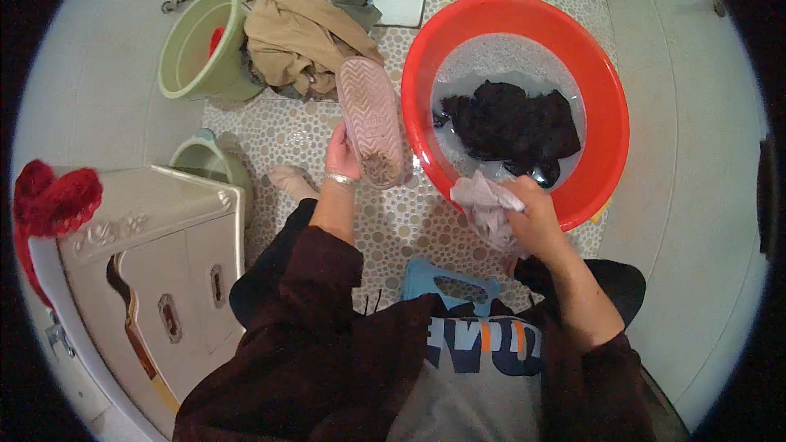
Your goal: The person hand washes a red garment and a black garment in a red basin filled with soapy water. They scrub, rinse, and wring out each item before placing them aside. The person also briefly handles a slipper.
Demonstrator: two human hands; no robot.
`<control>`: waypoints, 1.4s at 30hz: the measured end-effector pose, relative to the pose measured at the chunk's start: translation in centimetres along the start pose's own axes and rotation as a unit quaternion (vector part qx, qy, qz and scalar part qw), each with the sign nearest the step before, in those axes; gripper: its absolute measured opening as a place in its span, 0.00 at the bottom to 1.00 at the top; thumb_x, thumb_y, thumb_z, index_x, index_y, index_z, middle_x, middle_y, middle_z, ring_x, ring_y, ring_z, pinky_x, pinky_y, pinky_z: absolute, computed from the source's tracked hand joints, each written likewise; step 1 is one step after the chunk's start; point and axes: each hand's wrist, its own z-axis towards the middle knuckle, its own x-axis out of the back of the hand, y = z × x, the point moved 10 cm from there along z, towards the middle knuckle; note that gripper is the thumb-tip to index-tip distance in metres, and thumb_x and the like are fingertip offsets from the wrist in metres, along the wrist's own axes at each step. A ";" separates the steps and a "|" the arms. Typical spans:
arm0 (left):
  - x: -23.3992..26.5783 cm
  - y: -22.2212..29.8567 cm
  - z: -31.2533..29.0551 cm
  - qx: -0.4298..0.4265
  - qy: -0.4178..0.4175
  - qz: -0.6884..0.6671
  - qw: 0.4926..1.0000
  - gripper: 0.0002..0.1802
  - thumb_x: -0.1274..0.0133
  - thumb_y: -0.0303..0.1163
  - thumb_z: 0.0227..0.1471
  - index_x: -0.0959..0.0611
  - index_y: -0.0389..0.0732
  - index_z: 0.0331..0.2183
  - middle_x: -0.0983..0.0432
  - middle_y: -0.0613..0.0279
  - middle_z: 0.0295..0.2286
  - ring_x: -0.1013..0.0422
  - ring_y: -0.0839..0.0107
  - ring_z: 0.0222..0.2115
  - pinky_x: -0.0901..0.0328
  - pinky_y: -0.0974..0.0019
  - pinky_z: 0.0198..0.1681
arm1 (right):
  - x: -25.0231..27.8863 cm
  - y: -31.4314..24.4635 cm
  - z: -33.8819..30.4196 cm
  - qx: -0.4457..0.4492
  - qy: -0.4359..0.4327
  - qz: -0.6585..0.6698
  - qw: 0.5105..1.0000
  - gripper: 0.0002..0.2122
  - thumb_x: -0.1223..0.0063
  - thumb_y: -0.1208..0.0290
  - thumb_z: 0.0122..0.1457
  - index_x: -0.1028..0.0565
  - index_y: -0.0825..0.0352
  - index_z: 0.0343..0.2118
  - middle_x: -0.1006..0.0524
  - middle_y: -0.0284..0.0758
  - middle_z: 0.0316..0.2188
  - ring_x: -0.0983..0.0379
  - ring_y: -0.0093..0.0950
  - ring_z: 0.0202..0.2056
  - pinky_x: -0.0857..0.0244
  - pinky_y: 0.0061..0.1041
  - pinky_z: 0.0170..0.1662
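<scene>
While the left hand (342,155) grips a pink slipper (372,121) by its heel, sole up, above the floor, it looks light and stiff enough to hold there; the right hand (536,214) clenches a soft, wet-looking rag (485,200) at the basin (610,98) rim; green bucket (184,61) holds something red; basin holds water and dark cloth (512,123).

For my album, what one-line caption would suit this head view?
Left hand holds a pink slipper sole-up, right hand grips a pale cloth beside a red basin.
</scene>
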 end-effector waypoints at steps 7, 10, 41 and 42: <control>-11.6 -0.2 -7.2 0.000 -0.145 -0.076 0.987 0.25 0.68 0.42 0.59 0.35 0.39 0.54 0.36 0.53 0.51 0.38 0.57 0.51 0.44 0.52 0.56 | 3.4 -1.7 0.3 0.047 0.110 0.019 0.993 0.14 0.54 0.80 0.44 0.25 0.67 0.37 0.27 0.42 0.30 0.30 0.38 0.35 0.38 0.28 0.41; -15.9 -0.4 -10.1 0.021 -0.231 -0.094 0.968 0.26 0.66 0.44 0.59 0.34 0.39 0.53 0.35 0.53 0.51 0.37 0.56 0.51 0.43 0.52 0.55 | 3.7 -2.0 -0.4 0.085 0.141 -0.014 0.986 0.14 0.51 0.76 0.45 0.24 0.65 0.38 0.29 0.44 0.30 0.31 0.42 0.34 0.38 0.35 0.39; -20.4 -4.3 -9.6 0.061 -0.202 -0.093 0.973 0.29 0.67 0.51 0.59 0.37 0.41 0.54 0.37 0.55 0.52 0.38 0.58 0.51 0.43 0.52 0.54 | -4.7 -8.1 -0.6 -0.087 -0.036 0.450 0.888 0.25 0.42 0.68 0.51 0.36 0.74 0.49 0.29 0.36 0.44 0.33 0.23 0.44 0.39 0.25 0.48; -20.4 -4.6 -9.6 0.061 -0.196 -0.084 0.975 0.28 0.66 0.49 0.59 0.36 0.40 0.54 0.37 0.55 0.52 0.37 0.58 0.50 0.43 0.53 0.54 | -4.8 -8.1 -0.4 -0.077 -0.030 0.457 0.885 0.25 0.42 0.68 0.51 0.36 0.74 0.49 0.29 0.36 0.44 0.33 0.24 0.44 0.39 0.25 0.49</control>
